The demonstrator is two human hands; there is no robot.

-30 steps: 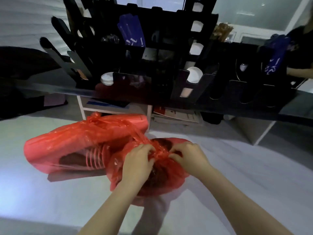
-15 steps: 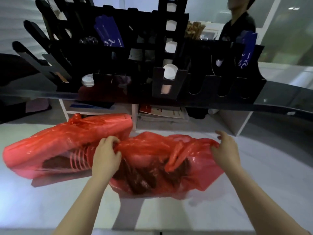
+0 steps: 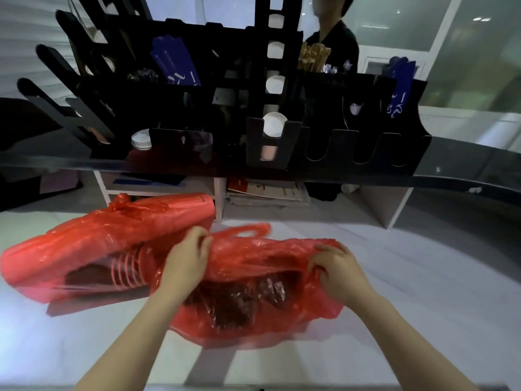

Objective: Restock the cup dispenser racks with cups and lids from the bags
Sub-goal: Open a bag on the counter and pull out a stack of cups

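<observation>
Two hands are spreading the bag (image 3: 253, 314) on the counter (image 3: 423, 277), knotted a second ago, left hand (image 3: 184, 263) pinching its rim at nine o'clock, right hand (image 3: 337, 270) at three, grips tight, so restocking the rack (image 3: 282, 142) at twelve is becoming possible.

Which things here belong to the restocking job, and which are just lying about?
Job: open red bag, gripped by left hand and right hand; tied red bag showing stacked cups; dispenser rack.
Lying about: stacked papers under the counter; wooden sticks; blue packets.
</observation>
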